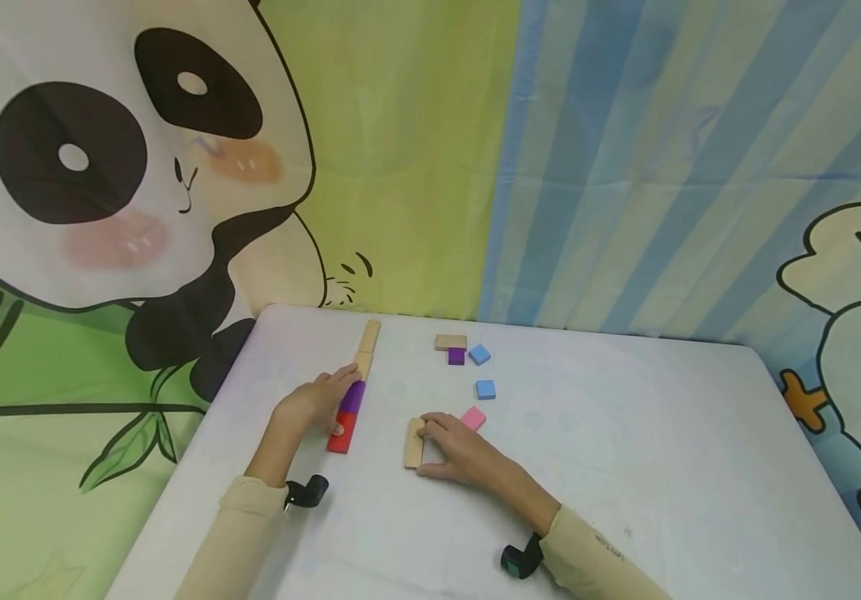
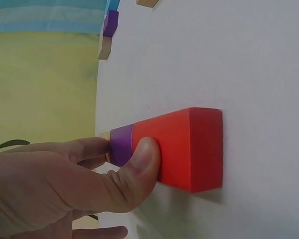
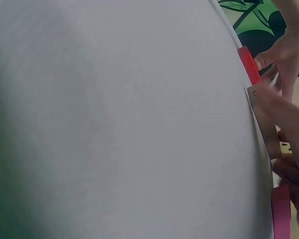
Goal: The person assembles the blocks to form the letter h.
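A straight row of blocks lies on the left of the white table: a red block [image 1: 342,437], a purple block [image 1: 352,397] and wooden blocks [image 1: 370,335] at the far end. My left hand [image 1: 316,402] rests along the row's left side. Its thumb touches the red block and its fingertips reach past the purple one, as the left wrist view also shows. To the right, my right hand [image 1: 462,452] pinches a separate wooden block [image 1: 412,448] by its two ends, thumb at the near end. Just beyond that hand is a pink block [image 1: 473,417], partly covered.
Farther back lie two blue blocks [image 1: 486,389], a small purple block [image 1: 456,357] and another wooden block [image 1: 451,342] touching it. A printed cloth backdrop [image 1: 400,150] hangs along the table's [image 1: 640,467] far edge.
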Demonstrator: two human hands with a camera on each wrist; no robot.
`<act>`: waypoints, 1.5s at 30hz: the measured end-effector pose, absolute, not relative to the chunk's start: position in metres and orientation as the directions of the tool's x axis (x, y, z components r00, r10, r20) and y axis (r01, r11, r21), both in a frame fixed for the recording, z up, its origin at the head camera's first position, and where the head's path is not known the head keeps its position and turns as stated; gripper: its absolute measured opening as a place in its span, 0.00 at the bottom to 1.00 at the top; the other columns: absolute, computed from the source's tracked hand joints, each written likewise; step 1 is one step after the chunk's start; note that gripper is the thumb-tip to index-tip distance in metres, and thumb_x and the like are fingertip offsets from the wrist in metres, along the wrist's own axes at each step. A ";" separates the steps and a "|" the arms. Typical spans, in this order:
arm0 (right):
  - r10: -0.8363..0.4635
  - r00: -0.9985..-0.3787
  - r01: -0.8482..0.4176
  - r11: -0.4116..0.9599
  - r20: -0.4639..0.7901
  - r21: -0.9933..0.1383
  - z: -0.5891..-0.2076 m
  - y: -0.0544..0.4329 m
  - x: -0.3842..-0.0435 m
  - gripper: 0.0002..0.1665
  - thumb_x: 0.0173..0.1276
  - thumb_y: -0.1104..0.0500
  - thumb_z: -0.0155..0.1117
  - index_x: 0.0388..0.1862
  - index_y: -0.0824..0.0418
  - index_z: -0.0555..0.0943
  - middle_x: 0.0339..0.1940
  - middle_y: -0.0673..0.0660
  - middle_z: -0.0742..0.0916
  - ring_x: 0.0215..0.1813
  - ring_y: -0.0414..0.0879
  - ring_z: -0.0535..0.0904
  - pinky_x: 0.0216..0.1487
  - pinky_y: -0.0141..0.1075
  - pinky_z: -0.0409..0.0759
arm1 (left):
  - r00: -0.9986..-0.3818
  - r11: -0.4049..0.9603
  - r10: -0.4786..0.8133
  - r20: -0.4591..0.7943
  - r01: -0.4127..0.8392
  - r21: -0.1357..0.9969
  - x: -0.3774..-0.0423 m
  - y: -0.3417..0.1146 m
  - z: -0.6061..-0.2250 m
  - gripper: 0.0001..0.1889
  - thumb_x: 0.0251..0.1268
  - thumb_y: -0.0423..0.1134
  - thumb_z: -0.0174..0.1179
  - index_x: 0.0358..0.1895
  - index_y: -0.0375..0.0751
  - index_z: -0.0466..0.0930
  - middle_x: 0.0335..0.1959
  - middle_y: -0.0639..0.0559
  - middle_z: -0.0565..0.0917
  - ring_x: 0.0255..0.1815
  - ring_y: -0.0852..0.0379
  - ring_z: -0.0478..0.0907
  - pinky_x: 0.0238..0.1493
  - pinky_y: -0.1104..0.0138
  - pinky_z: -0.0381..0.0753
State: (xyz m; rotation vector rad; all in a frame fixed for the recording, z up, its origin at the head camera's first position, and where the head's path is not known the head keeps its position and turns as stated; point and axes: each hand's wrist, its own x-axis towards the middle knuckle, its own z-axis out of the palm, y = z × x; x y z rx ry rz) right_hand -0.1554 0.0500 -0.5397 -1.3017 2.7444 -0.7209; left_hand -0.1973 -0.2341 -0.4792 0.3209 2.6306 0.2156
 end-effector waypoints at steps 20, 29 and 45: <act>-0.629 -0.753 -0.651 0.664 0.196 -0.369 -0.532 0.078 -0.172 0.52 0.52 0.31 0.69 0.70 0.54 0.68 0.72 0.60 0.73 0.72 0.56 0.69 0.70 0.54 0.70 | -0.863 0.954 0.281 -0.420 0.205 0.218 -0.196 -0.234 -0.478 0.51 0.47 0.36 0.75 0.76 0.42 0.54 0.80 0.44 0.50 0.73 0.36 0.60 0.61 0.46 0.76; -0.608 -0.770 -0.630 0.674 0.195 -0.387 -0.527 0.078 -0.184 0.50 0.53 0.33 0.70 0.70 0.56 0.69 0.71 0.61 0.73 0.71 0.57 0.70 0.69 0.54 0.71 | -0.865 0.951 0.294 -0.406 0.220 0.219 -0.197 -0.237 -0.480 0.51 0.47 0.36 0.75 0.75 0.42 0.54 0.79 0.44 0.51 0.73 0.36 0.61 0.61 0.45 0.77; -0.596 -0.802 -0.582 0.767 0.038 -0.271 -0.493 0.065 -0.270 0.47 0.57 0.32 0.66 0.72 0.52 0.68 0.73 0.63 0.70 0.72 0.61 0.67 0.72 0.57 0.66 | -0.862 0.951 0.293 -0.414 0.220 0.216 -0.198 -0.237 -0.480 0.51 0.47 0.38 0.75 0.76 0.41 0.54 0.79 0.43 0.52 0.73 0.34 0.60 0.64 0.42 0.72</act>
